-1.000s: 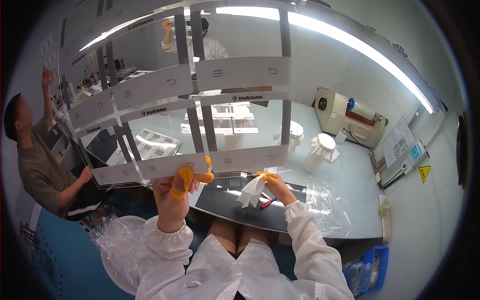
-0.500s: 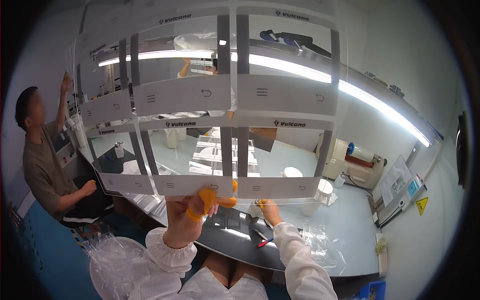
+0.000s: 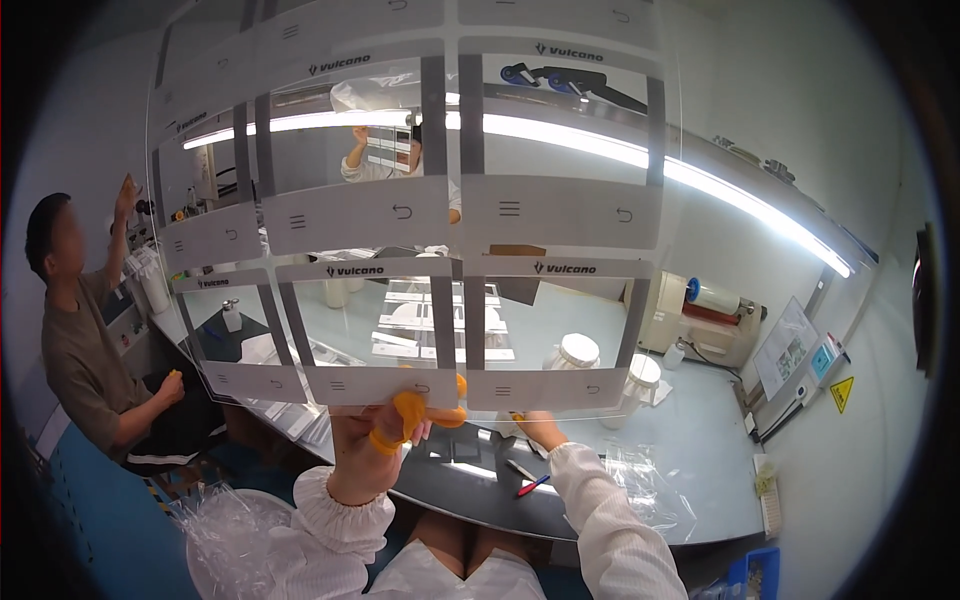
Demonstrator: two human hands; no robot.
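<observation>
A large clear sheet (image 3: 555, 215) printed with rows of grey-framed windows stands raised in front of me and fills much of the view. My left hand (image 3: 385, 430), with orange finger covers, is closed on its lower edge. Below the sheet's lower right part, my right hand (image 3: 540, 430) is bent over the dark mat (image 3: 450, 470), fingers drawn together by a small white item I cannot make out. The sheet's edge partly covers those fingertips. Near this hand, a pen (image 3: 533, 486) with a red and blue end lies on the mat.
White-covered jars (image 3: 578, 352) stand on the table beyond the sheet. Crumpled clear film (image 3: 640, 485) lies right of my right hand. A roller machine (image 3: 700, 315) is at the back right. A co-worker (image 3: 85, 340) sits at left, one arm raised. A bin of film (image 3: 235, 530) stands lower left.
The view has shifted slightly, so the room appears lower. The sheet sits a little lower against the jars behind it. My left hand keeps its hold; my right hand stays near the same spot.
</observation>
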